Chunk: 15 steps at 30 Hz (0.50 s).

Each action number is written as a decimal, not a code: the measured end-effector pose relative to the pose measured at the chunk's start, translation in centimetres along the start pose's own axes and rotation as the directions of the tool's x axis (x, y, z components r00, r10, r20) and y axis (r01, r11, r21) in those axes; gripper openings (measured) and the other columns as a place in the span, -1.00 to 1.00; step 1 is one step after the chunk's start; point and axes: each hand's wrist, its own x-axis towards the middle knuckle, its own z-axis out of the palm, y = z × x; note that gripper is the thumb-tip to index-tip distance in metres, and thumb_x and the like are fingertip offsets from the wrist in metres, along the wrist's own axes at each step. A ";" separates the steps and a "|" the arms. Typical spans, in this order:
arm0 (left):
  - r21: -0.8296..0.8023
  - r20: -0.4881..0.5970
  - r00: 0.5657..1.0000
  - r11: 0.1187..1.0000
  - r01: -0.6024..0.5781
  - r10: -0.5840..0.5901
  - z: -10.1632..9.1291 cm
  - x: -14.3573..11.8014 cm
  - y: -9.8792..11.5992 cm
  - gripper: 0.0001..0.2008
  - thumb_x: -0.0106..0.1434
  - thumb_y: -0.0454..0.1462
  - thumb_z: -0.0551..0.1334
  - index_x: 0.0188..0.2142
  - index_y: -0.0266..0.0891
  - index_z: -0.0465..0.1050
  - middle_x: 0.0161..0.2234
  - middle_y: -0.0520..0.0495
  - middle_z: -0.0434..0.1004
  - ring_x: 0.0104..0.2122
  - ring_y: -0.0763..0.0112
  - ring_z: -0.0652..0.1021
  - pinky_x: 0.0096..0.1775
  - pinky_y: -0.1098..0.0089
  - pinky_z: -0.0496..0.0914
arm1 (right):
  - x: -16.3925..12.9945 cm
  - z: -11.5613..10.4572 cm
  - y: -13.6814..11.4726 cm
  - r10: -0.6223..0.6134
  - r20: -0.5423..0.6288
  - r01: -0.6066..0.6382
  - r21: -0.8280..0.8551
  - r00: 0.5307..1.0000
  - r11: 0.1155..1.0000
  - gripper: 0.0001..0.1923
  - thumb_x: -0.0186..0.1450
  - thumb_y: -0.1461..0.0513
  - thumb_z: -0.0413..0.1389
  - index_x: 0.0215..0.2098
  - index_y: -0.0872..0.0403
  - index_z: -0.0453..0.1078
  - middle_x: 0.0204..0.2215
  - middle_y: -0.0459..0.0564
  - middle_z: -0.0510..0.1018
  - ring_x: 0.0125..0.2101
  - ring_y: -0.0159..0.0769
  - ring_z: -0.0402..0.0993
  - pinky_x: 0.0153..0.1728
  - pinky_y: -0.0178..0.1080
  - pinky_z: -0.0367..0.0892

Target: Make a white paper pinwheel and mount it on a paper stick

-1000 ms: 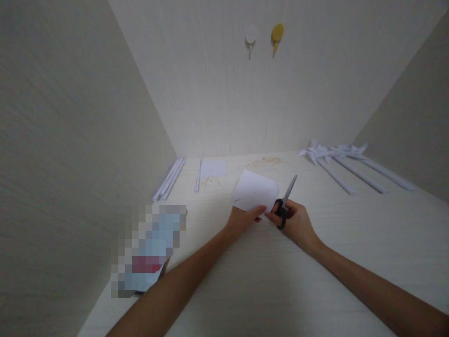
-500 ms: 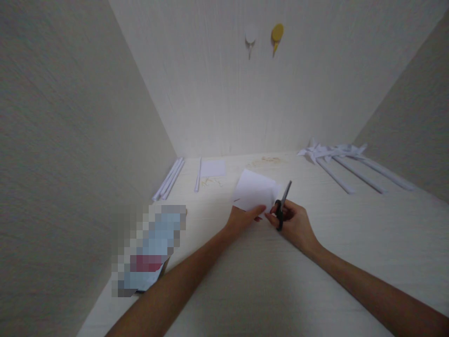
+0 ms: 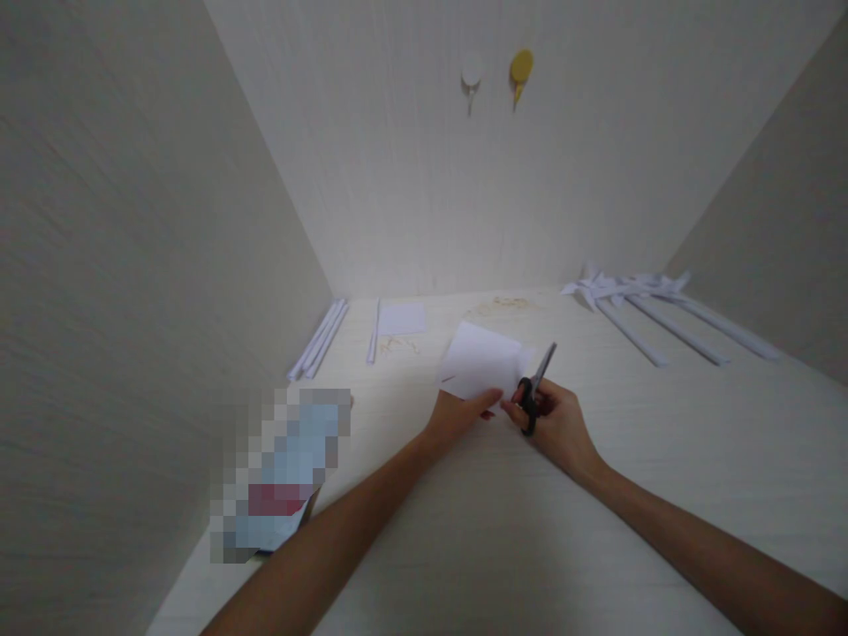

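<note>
My left hand pinches the near edge of a white sheet of paper, holding it a little above the pale table. Just to its right, my right hand grips a pair of black-handled scissors. Their blades point up and away, at the sheet's right edge. The two hands almost touch at the fingertips.
White rolled paper sticks lie at the back left, next to a thin stick and small sheet. Paper pinwheels on long sticks lie at the back right. A blurred packet sits at the near left. Two hooks hang on the back wall.
The scissor blades swung left toward the sheet's right edge, then tilted slightly back to the right. Both hands stayed nearly in place.
</note>
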 end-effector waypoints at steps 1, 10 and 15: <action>-0.002 0.004 1.000 1.000 0.000 0.000 0.0 0.0 0.0 -0.93 -0.05 -0.33 0.26 -0.51 -0.29 0.41 -0.51 0.02 0.49 -0.62 0.55 0.43 -0.58 0.53 0.37 | 0.0 0.0 0.1 -0.002 -0.001 0.002 -0.004 1.000 1.000 -0.78 0.00 0.16 0.18 -0.56 0.08 0.23 -0.70 -0.19 0.24 -0.66 -0.47 0.14 -0.66 -0.39 0.07; 0.002 0.035 0.999 1.000 -0.022 0.022 -0.1 0.1 -0.3 -0.91 -0.04 -0.32 0.25 -0.48 -0.29 0.42 -0.49 0.00 0.50 -0.57 0.53 0.46 -0.57 0.54 0.39 | 0.0 0.0 -0.3 -0.013 0.003 0.013 -0.005 1.000 1.000 -0.77 0.03 0.16 0.17 -0.57 0.09 0.21 -0.71 -0.20 0.21 -0.67 -0.49 0.09 -0.68 -0.39 0.03; 0.021 0.034 0.999 1.000 -0.020 0.019 -0.1 0.1 -0.4 -0.93 -0.04 -0.32 0.26 -0.50 -0.30 0.43 -0.50 -0.01 0.50 -0.58 0.52 0.46 -0.59 0.55 0.37 | 0.0 0.0 -0.4 -0.037 -0.013 0.037 0.013 0.999 0.999 -0.75 0.02 0.13 0.18 -0.58 0.09 0.21 -0.70 -0.19 0.24 -0.68 -0.50 0.10 -0.68 -0.40 0.05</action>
